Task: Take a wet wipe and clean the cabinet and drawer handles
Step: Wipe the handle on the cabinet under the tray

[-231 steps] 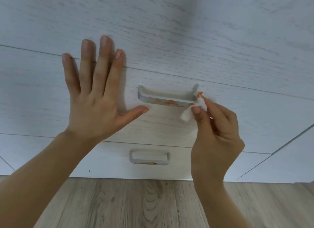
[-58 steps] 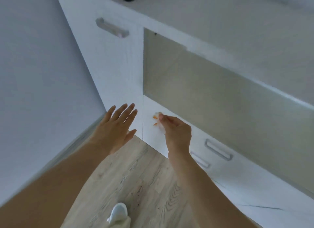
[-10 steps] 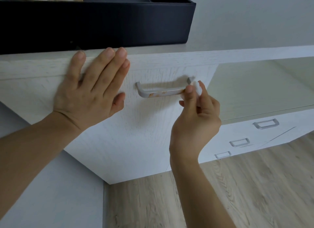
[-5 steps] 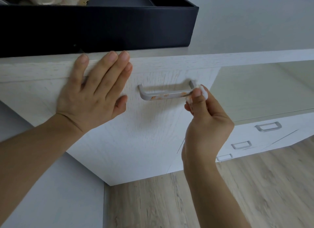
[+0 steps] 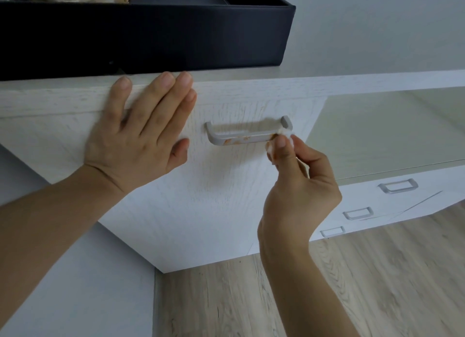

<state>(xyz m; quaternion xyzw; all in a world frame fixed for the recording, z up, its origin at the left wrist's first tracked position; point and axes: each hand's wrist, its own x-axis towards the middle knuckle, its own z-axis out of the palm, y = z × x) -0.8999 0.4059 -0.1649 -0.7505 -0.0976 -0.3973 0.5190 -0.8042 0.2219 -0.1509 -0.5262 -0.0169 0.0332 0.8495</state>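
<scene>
Nothing readable is showing anywhere in the view: no words, labels, brand marks, numbers or signs.

black tray point(image 5: 151, 34), wood floor point(image 5: 377, 286)
</scene>
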